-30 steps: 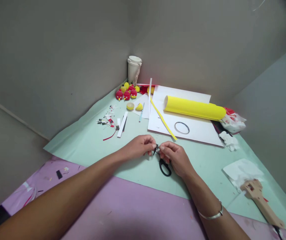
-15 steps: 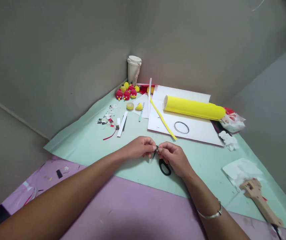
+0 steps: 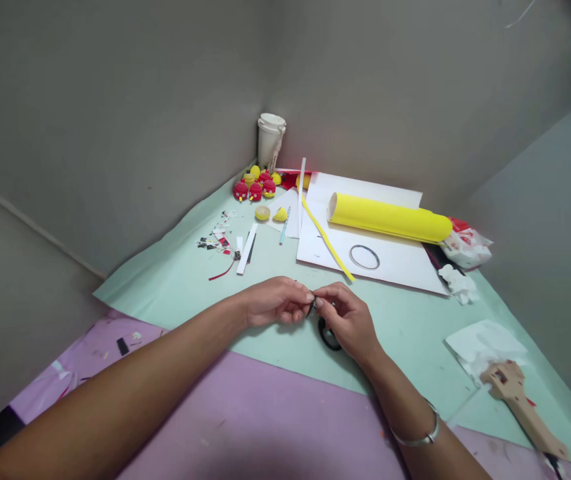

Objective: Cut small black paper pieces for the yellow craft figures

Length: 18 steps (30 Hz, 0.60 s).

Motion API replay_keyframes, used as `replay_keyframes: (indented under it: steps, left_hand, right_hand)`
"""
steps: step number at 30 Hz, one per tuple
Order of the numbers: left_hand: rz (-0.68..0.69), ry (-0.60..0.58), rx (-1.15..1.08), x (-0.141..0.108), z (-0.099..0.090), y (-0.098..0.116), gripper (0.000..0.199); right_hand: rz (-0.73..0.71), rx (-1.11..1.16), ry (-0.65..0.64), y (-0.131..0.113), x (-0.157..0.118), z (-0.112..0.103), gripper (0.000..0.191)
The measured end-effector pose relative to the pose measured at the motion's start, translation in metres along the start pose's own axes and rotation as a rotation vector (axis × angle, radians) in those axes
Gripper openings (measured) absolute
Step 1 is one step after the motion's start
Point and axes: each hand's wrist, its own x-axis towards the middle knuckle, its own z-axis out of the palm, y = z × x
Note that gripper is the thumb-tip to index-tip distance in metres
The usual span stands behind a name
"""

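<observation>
My left hand (image 3: 281,300) and my right hand (image 3: 349,315) meet over the green sheet, fingertips almost touching. Between them both hands pinch a small black strip (image 3: 311,307), mostly covered by the fingers; its material is too small to make out. Just beneath my right hand lies a black loop (image 3: 326,335) that looks like a scissors handle, partly hidden by that hand. Beyond my left hand are a white paper strip (image 3: 247,249) and a thin black strip (image 3: 252,248).
Red and yellow bird-like figures (image 3: 255,191) stand near a white cup (image 3: 271,140). A yellow roll (image 3: 390,219) and a dark ring (image 3: 364,257) lie on white board (image 3: 390,277). Paper scraps (image 3: 218,240) are at left; a glue gun (image 3: 520,400) rests at right.
My left hand has turned slightly, its fingers curling more beneath the black strip. My right hand has shifted a little and covers more of the black loop. The view has moved slightly.
</observation>
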Motion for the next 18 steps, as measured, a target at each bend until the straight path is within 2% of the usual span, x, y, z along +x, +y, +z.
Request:
replay_keyframes:
  steps: [5,12,18]
  left_hand:
    - [0.011,0.034,0.028,-0.002,0.001,0.002,0.015]
    - [0.236,0.181,0.191,0.002,0.006,-0.001,0.024]
    - [0.285,0.233,0.346,0.006,0.004,-0.003,0.019]
  right_hand:
    - [0.055,0.021,0.038,-0.002,0.001,0.0,0.009]
    - [0.269,0.099,0.066,-0.008,0.003,-0.001,0.017]
    - [0.207,-0.031,0.009,-0.011,0.005,-0.001,0.018]
